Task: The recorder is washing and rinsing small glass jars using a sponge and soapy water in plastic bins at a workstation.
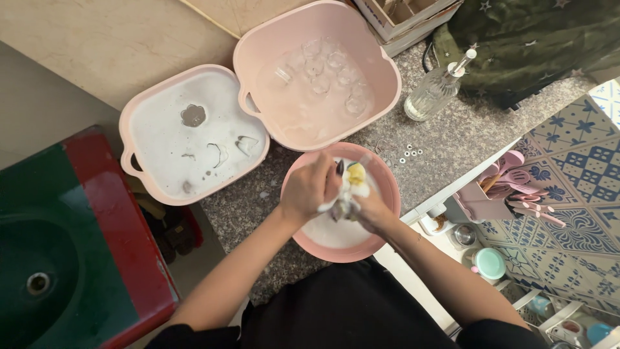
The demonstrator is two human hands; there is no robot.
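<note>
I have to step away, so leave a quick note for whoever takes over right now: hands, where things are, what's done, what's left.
Left hand: closed on a soapy sponge, over the round pink basin.
Right hand: gripping a small glass item, blurred, being scrubbed with foam.
Square pink tub behind: clear glasses sit in water, apparently washed.
Left tub: foamy water, with a few glass pieces showing, apparently still to wash.
Glass bottle stands on the granite counter.
</note>
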